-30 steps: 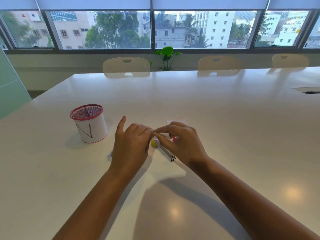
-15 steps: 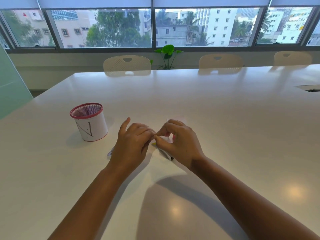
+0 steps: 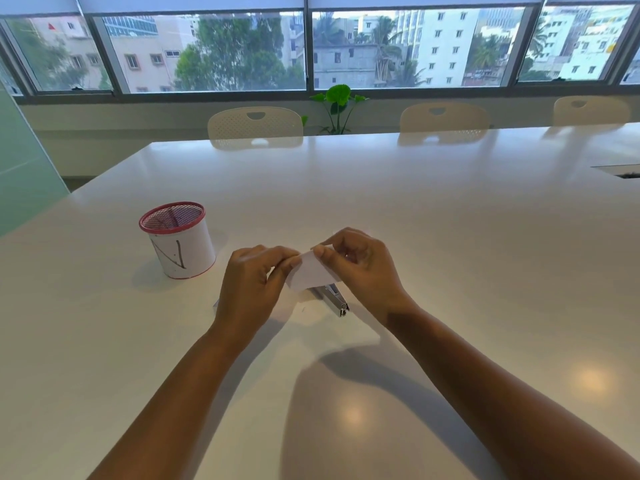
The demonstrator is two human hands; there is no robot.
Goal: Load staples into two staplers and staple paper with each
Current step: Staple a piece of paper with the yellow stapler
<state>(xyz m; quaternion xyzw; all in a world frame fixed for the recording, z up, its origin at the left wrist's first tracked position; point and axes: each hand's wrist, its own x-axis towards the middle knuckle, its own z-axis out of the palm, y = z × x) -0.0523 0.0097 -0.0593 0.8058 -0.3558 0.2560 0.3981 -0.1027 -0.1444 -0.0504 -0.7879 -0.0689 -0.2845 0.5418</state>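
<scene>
A small white slip of paper (image 3: 309, 271) is held just above the desk (image 3: 450, 254) between the 2 hands, its long axis slanting from upper right down to lower left. The right hand (image 3: 360, 268) pinches its upper right corner between thumb and forefinger, fingers curled; the left hand (image 3: 251, 285) grips its left edge with fingers curled in, though the exact contact is hidden behind the knuckles.

Directly under the paper lies a metal stapler (image 3: 332, 299), flat on the desk, its long axis running from far left to near right, with the hinged end pointing toward the person and slightly right. Only this near part shows; the front is covered by the paper and the right hand, so whether it is loaded cannot be told. A pale sliver (image 3: 216, 304) peeks out at the left of the left hand, too hidden to identify. A second stapler cannot be made out.

To the left, well apart from the hands, stands a white cup with a red mesh rim (image 3: 178, 239), upright, marked with dark lines. Beyond the far edge of the desk are 3 pale chair backs (image 3: 256, 123), a green plant (image 3: 339, 105) between 2 of them, and a wide window (image 3: 311, 50) with buildings and trees outside. A dark slot (image 3: 620, 169) in the desk is cut off at the right edge.
</scene>
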